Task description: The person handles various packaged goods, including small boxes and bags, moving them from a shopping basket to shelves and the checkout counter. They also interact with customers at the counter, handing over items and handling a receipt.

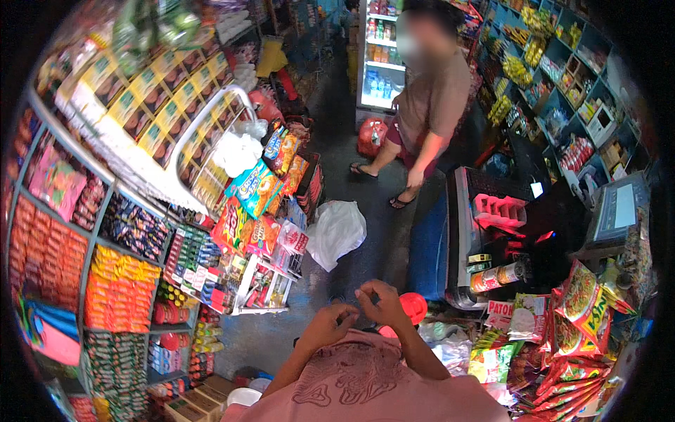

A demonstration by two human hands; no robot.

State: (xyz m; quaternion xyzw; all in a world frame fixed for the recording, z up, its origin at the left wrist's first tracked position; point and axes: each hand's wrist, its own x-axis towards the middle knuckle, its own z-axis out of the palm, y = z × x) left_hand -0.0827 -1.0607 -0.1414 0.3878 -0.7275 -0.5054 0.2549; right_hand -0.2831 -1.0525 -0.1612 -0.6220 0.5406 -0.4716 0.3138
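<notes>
Both of my hands are raised in front of my chest, close together but apart. My left hand [333, 323] has loosely curled fingers with nothing visible in them. A little higher and to the right, my right hand [381, 301] is bent at the wrist, its thumb and fingers apart and no object between them. Beyond them on the dark floor [379, 227] is a white plastic bag [337, 232]. Left of the bag, bright snack packs [256, 190] are piled above a small white rack [263, 290]. A red round plastic item [413, 308] shows behind my right wrist.
A person [435, 100] stands ahead by a lit drinks fridge [384, 63]. On the right, a counter [461, 237] carries a red tray [498, 211] and a monitor [619, 208]. Shelves of sachets [121, 295] line the left. Cardboard boxes [198, 403] sit lower left.
</notes>
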